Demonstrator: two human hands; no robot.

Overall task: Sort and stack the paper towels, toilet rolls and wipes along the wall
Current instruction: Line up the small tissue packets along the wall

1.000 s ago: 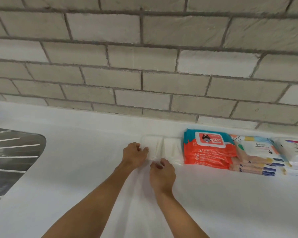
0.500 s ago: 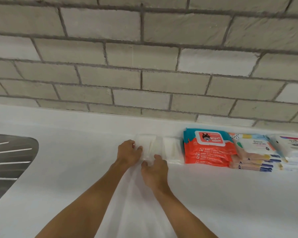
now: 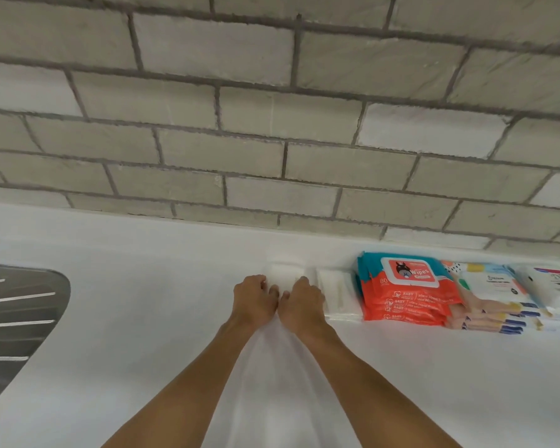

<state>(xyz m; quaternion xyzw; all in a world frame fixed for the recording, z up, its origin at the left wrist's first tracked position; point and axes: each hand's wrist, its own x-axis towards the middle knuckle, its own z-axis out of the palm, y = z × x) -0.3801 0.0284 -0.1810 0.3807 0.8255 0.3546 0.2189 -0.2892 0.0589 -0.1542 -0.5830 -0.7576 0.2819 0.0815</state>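
Observation:
A white pack of paper tissues in clear wrap (image 3: 283,272) lies flat on the white counter against the wall's base. My left hand (image 3: 254,299) and my right hand (image 3: 301,302) sit side by side at its near edge, fingers curled onto it, and cover most of its front. A second white pack (image 3: 335,286) lies just to its right. Further right stands a stack of orange and teal baby wipes (image 3: 404,295), then a stack of pastel wipes packs (image 3: 493,299), then a white pack with a red and blue label (image 3: 556,286) at the frame's edge.
A grey brick wall (image 3: 272,140) runs behind the white counter (image 3: 143,318). A steel sink drainer (image 3: 13,318) lies at the far left. Bare counter stretches between the sink and my hands and in front of the stacks.
My two hands have drawn together at the near edge of the white pack; the left has come off its left side. The wipes stacks have not moved.

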